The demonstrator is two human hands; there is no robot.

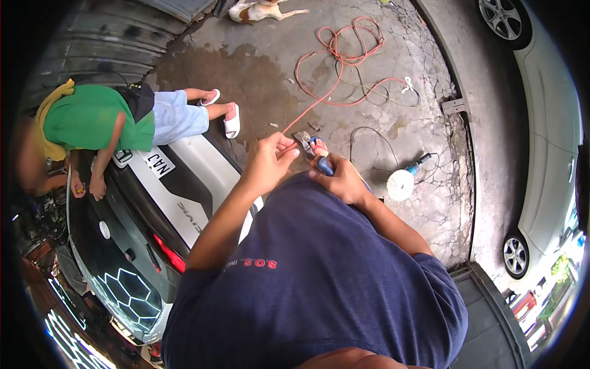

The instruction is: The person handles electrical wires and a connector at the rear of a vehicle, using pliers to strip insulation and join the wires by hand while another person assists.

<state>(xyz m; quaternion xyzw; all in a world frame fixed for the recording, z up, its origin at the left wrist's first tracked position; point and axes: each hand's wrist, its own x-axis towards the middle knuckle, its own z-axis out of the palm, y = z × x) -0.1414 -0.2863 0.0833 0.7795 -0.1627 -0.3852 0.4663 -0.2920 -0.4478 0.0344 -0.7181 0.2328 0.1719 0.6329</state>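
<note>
Head view: left hand [268, 163] pinches a thin orange-red cord [307, 112], right hand [345, 182] grips blue-handled, grey-metal pliers [323, 165].

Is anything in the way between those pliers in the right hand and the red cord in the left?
Nothing visible. The pliers in the right hand reach close beside the left hand, which pinches the red cord. A foot shows below.

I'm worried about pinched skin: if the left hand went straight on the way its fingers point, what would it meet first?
Probably the metal end of the blue-handled pliers in the right hand, just ahead of the left hand; depth is unclear, so they may already touch.
</note>
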